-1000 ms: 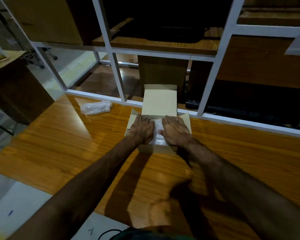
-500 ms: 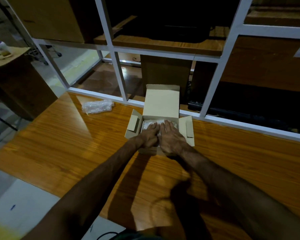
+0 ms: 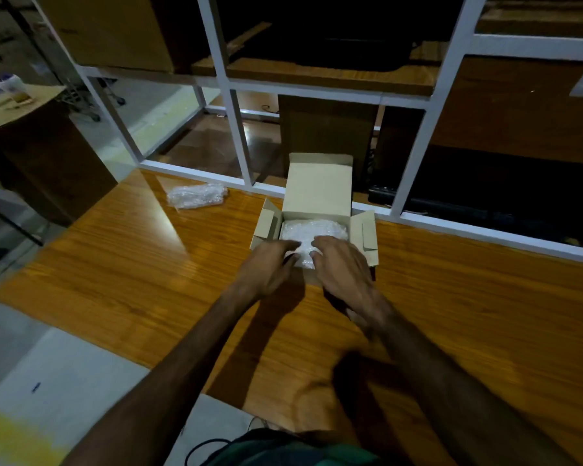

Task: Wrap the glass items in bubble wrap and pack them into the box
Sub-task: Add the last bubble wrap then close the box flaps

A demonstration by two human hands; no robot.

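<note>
Bubble wrap bundle (image 3: 312, 232) is sitting down inside the cardboard box (image 3: 317, 210), which is parked at the far edge of the wooden tabletop (image 3: 132, 264), right up against the white frame (image 3: 243, 136) that runs along that edge. Box lid stands up at the back and the 2 side flaps are folded out left and right.

Both hands are over the near side of the box. Left hand (image 3: 270, 267) has its fingers stretched out flat and loosely spread, tips reaching onto the near left part of the bundle, not gripping anything as far as I can see, though it's a bit blurry. Right hand (image 3: 342, 267) is the same deal, fingers relaxed and apart, tips resting on the near right part of the wrap. The 2 hands are close together but not touching.

There's also a second bubble wrap lump (image 3: 197, 196) lying on the tabletop near the far left corner, well apart from the box.
</note>
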